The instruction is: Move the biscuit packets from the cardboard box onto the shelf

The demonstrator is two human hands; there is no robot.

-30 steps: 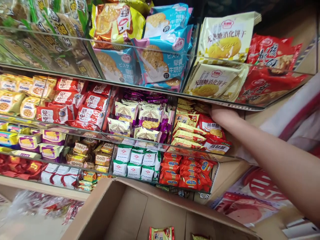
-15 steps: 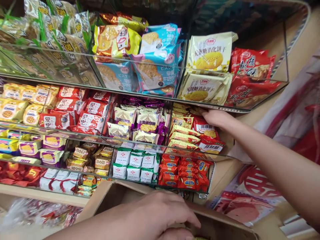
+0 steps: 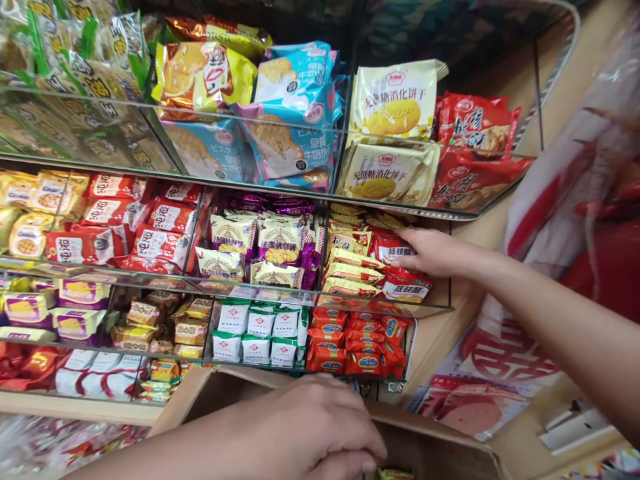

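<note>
My right hand [image 3: 434, 252] reaches into a clear shelf compartment. Its fingers and thumb are around the right end of a red biscuit packet [image 3: 391, 248], which rests on another red-and-white packet [image 3: 406, 289]. Yellow biscuit packets [image 3: 353, 272] are stacked just left of them. Low in front, my left hand [image 3: 333, 423] hangs over an open cardboard box [image 3: 440, 440], its fingers curled towards the thumb. Whatever those fingers hold, if anything, is hidden. Part of a yellow-green packet [image 3: 395, 474] shows inside the box, whose other contents are mostly out of sight.
Clear dividers and front panels [image 3: 390, 307] separate the compartments. Above are blue biscuit packets [image 3: 290, 143] and cream biscuit packets [image 3: 395, 110]. White-and-green packets [image 3: 260, 323] and small red packets [image 3: 350, 340] fill the lower row. Plastic bags [image 3: 555, 300] hang at the right.
My right hand has come down from the compartment's upper edge onto the red packet's right end. My left hand stays over the box, and the shelf has shifted left in view.
</note>
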